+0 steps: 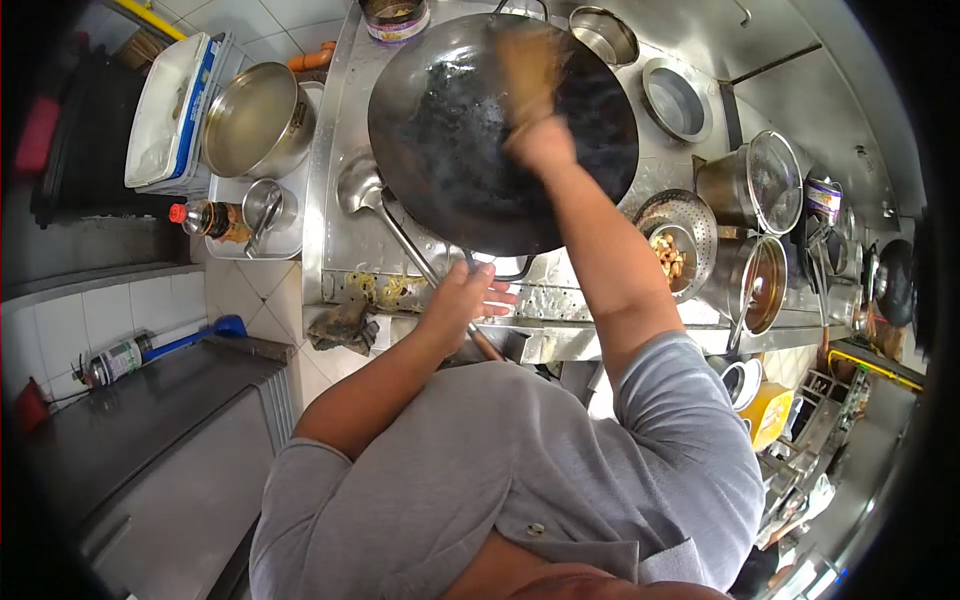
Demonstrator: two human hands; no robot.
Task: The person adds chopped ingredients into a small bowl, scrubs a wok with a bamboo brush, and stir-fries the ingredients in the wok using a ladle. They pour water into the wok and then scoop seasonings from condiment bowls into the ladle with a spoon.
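In front of me, the person's right hand (542,146) has its grip clamped on a blurred brush (528,75), over the dark wok (450,150); the left hand (468,298), fingers apart, is by the wok's near edge, where a ladle (360,186) lies on the metal surface (345,238).

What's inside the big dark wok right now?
The wok has a wet-looking sheen inside; no food shows in the exposed part. The right hand holds a blurred tan brush over it. Whatever lies behind the brush, hand and forearm is covered.
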